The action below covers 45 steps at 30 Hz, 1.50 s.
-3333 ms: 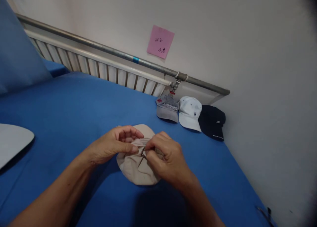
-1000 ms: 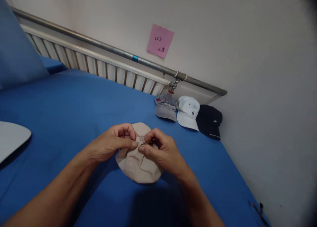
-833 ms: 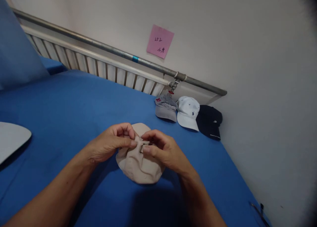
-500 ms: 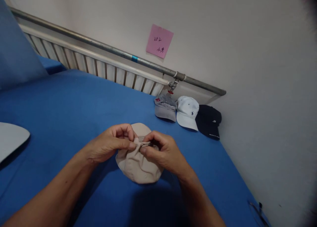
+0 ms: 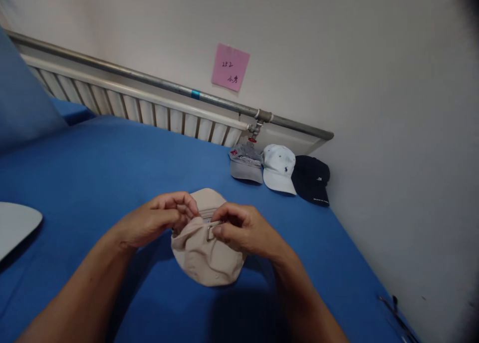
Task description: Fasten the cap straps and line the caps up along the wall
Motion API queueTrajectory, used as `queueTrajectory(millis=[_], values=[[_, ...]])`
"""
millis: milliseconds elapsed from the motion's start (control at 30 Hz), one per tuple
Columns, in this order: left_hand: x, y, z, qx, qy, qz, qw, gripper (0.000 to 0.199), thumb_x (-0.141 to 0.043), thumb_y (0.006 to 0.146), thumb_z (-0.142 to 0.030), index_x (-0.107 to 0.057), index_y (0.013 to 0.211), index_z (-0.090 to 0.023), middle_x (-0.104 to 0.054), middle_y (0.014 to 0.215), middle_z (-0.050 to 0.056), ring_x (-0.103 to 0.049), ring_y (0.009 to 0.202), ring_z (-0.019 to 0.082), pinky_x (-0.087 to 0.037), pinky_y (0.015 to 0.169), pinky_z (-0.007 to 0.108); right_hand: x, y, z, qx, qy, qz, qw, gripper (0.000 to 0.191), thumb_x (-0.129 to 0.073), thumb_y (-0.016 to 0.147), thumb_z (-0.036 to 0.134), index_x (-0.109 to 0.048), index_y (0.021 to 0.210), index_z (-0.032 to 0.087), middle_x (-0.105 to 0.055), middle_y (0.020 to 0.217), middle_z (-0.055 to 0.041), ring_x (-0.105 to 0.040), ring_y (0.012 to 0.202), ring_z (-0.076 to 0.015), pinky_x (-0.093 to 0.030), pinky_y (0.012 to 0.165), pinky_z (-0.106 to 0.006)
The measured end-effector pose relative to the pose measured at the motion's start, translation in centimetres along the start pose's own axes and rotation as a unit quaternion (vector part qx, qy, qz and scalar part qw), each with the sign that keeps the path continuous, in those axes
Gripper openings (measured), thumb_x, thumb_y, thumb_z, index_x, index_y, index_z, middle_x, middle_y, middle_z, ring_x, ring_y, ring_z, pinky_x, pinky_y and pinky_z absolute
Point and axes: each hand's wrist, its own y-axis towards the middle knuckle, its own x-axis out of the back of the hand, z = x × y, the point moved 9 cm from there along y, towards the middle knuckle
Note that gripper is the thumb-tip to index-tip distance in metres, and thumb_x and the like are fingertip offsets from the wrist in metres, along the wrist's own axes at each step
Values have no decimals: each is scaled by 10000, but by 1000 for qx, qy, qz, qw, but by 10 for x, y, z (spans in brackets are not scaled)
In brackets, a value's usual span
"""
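A beige baseball cap (image 5: 209,263) lies on the blue surface between my hands, its brim pointing away from me and its back strap toward me. A small metal buckle (image 5: 209,233) shows on the strap. My right hand (image 5: 243,230) pinches the strap just right of the buckle, thumb against forefinger. On the left edge of the opening, my left hand (image 5: 160,218) has its fingers curled and closed on the cap's fabric. Its fingertips are partly hidden in the folds.
Behind stand a grey cap (image 5: 246,171), a white cap (image 5: 279,171) and a black cap (image 5: 312,178) in a row on the blue surface (image 5: 112,168). A radiator (image 5: 149,111) and pipe run along the wall. A white rounded board (image 5: 17,228) is at left, dark-framed glasses (image 5: 398,315) at lower right.
My left hand has moved left, away from the buckle. The buckle now shows more clearly beside my right fingers. The view has shifted slightly.
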Motion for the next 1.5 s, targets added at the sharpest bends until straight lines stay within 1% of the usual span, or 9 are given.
queueTrajectory(millis=[267, 467, 700, 833, 900, 1100, 1233, 1367, 1500], values=[[7, 1, 3, 1, 65, -20, 998, 94, -703, 744, -200, -652, 813, -162, -615, 708, -2, -514, 577, 82, -387, 526, 187, -6, -4, 17, 63, -189, -31, 980, 68, -607, 746, 127, -600, 728, 192, -580, 684, 51, -496, 631, -92, -361, 597, -214], [-6, 4, 21, 82, 79, 45, 993, 199, -769, 713, -218, -637, 852, -164, -621, 738, -9, -521, 585, 84, -392, 530, 197, -5, -8, 32, 137, -280, -90, 946, 79, -610, 756, 134, -565, 710, 178, -567, 690, 32, -465, 617, -96, -330, 598, -231], [-8, 3, 30, 134, 141, 68, 978, 227, -740, 748, -311, -681, 917, -170, -616, 724, -12, -492, 572, 86, -385, 534, 201, -6, -7, 29, 138, -285, -87, 944, 64, -611, 751, 135, -575, 726, 182, -585, 703, 24, -476, 618, -101, -331, 598, -232], [-4, 1, 27, 140, 197, 39, 970, 192, -705, 765, -345, -688, 825, -164, -557, 642, -35, -422, 509, 72, -321, 478, 185, -3, -4, 23, 127, -271, -91, 950, 82, -609, 753, 137, -564, 704, 185, -572, 677, 36, -479, 613, -99, -332, 595, -230], [-6, 1, 27, 137, 205, 57, 967, 197, -698, 775, -359, -685, 828, -169, -546, 643, -37, -416, 510, 74, -316, 476, 186, -2, -3, 22, 123, -262, -92, 953, 78, -611, 749, 139, -569, 703, 186, -580, 684, 36, -488, 619, -101, -340, 598, -227], [-10, 3, 44, 154, 171, 147, 962, 169, -712, 779, -330, -686, 832, -172, -562, 654, -32, -446, 528, 79, -343, 505, 191, -11, -5, 28, 149, -309, -80, 936, 59, -603, 742, 129, -579, 741, 183, -583, 711, 21, -486, 647, -114, -339, 616, -242], [-10, 6, 53, 161, 118, 152, 968, 267, -759, 744, -341, -692, 930, -162, -641, 748, 2, -504, 567, 83, -367, 528, 190, -23, -8, 30, 170, -366, -62, 913, 95, -578, 770, 136, -534, 700, 181, -566, 698, 16, -439, 617, -113, -303, 591, -261], [-13, 9, 55, 140, 100, 156, 972, 308, -734, 781, -372, -700, 979, -139, -623, 691, 6, -474, 524, 79, -353, 502, 193, -29, -9, 30, 191, -423, -61, 884, 49, -562, 789, 145, -555, 754, 179, -610, 780, -25, -485, 672, -146, -316, 604, -283], [-19, 16, 57, 133, 37, 127, 982, 323, -790, 711, -336, -697, 947, -136, -652, 725, 18, -535, 565, 91, -401, 556, 198, -26, -13, 24, 211, -429, -88, 874, 69, -543, 808, 132, -558, 769, 186, -618, 781, -34, -513, 679, -159, -339, 607, -286]])
